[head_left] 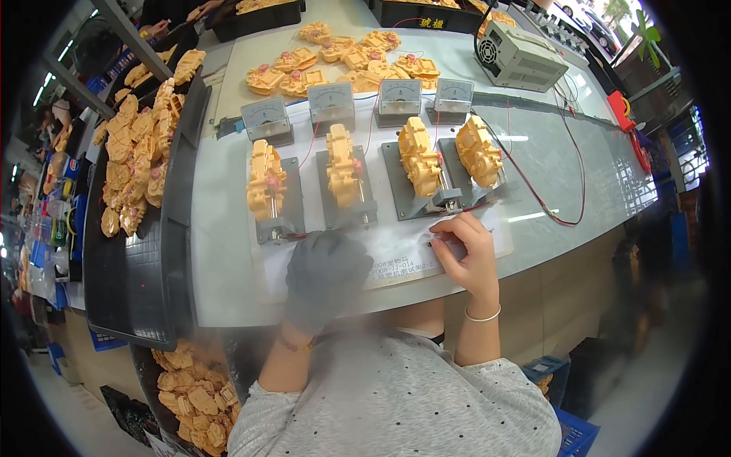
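Four yellow-orange plastic gear-like housings stand upright in grey test fixtures in a row: a far-left housing [265, 181], a second housing [344, 166], a third housing [419, 158] and a far-right housing [480, 152]. My left hand [324, 270], in a grey glove, hovers over the white paper sheet [403, 270] in front of the two left fixtures; its fingers are blurred and mostly hidden. My bare right hand [468, 251] is by the front of the third fixture [438, 199], thumb and fingers curved but apart, nothing visible between them. Small red parts sit on some housings.
Behind the fixtures stand several analog panel meters [331, 103] with thin wires. More yellow housings [358, 57] lie beyond. A large black tray [137, 282] with piled housings is at left. A power supply [521, 57] stands at back right, with red and black leads [560, 217].
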Demonstrator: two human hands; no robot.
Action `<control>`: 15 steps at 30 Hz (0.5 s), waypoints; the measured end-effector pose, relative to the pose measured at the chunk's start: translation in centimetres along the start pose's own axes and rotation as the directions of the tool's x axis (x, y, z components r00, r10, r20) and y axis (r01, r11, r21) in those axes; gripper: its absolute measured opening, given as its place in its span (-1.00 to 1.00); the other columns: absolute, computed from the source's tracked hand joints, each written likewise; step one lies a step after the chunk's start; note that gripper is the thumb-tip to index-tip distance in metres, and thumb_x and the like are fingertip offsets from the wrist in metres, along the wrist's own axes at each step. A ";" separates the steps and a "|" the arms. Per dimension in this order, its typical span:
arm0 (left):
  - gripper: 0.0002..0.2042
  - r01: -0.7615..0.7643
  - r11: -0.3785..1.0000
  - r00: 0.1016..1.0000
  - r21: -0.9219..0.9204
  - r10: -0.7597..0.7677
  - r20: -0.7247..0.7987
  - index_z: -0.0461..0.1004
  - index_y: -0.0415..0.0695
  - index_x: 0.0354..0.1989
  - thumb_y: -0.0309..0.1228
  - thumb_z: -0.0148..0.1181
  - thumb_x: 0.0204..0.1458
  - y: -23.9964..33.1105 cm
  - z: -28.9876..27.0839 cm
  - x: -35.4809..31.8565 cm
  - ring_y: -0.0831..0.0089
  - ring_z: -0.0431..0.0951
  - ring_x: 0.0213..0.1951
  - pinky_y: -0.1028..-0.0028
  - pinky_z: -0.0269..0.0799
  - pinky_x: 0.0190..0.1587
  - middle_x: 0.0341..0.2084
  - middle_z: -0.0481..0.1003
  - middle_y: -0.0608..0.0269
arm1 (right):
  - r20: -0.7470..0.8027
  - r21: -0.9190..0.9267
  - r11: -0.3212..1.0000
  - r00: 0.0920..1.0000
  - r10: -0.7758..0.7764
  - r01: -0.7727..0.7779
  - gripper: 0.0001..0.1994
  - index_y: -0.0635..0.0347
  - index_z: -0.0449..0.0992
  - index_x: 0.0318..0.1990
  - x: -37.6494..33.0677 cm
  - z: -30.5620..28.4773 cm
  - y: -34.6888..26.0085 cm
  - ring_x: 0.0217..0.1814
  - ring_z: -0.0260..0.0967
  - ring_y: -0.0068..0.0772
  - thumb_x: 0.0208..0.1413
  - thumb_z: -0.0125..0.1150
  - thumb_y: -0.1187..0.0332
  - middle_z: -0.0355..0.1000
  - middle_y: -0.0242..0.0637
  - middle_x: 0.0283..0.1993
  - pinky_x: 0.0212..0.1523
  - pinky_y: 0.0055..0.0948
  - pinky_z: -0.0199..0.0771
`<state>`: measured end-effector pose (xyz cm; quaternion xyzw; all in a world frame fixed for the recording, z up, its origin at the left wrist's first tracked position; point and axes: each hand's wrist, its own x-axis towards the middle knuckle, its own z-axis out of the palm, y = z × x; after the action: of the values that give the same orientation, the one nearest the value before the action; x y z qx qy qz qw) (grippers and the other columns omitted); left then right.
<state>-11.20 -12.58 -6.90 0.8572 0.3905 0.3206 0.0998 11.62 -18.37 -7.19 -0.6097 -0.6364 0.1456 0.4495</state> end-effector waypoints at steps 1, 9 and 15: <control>-0.89 -0.034 0.999 0.999 0.018 0.034 0.008 0.50 -0.06 -0.53 -0.41 0.32 -0.24 0.1 -0.1 0.1 0.26 0.44 -0.35 0.33 0.37 -0.30 -0.50 0.45 0.27 | 0.002 -0.002 1.000 1.000 0.001 -0.001 -0.88 0.28 0.50 -0.40 0.0 0.0 0.0 -0.45 0.32 -0.41 -0.19 0.21 0.55 0.32 -0.28 -0.50 -0.44 -0.54 0.31; -0.89 -0.084 0.996 0.996 0.042 0.084 0.003 0.50 -0.06 -0.53 -0.40 0.32 -0.24 0.1 -0.3 0.5 0.25 0.45 -0.34 0.32 0.38 -0.29 -0.49 0.45 0.26 | 0.026 -0.001 1.000 1.000 0.015 -0.015 -0.86 0.29 0.50 -0.40 0.3 -0.2 -0.1 -0.43 0.34 -0.33 -0.21 0.22 0.57 0.36 -0.24 -0.48 -0.42 -0.50 0.39; -0.89 -0.129 0.991 0.992 0.029 0.129 0.008 0.50 -0.07 -0.53 -0.39 0.32 -0.23 -0.1 -0.2 1.0 0.24 0.44 -0.34 0.32 0.38 -0.29 -0.48 0.45 0.24 | 0.021 0.015 0.999 0.999 -0.028 0.028 -0.88 0.28 0.50 -0.44 0.9 -0.3 0.1 -0.42 0.33 -0.28 -0.23 0.24 0.55 0.34 -0.24 -0.49 -0.40 -0.46 0.38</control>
<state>-10.88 -11.75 -6.35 0.8831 0.3385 0.3177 0.0673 12.02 -17.69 -6.74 -0.5958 -0.6484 0.1505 0.4494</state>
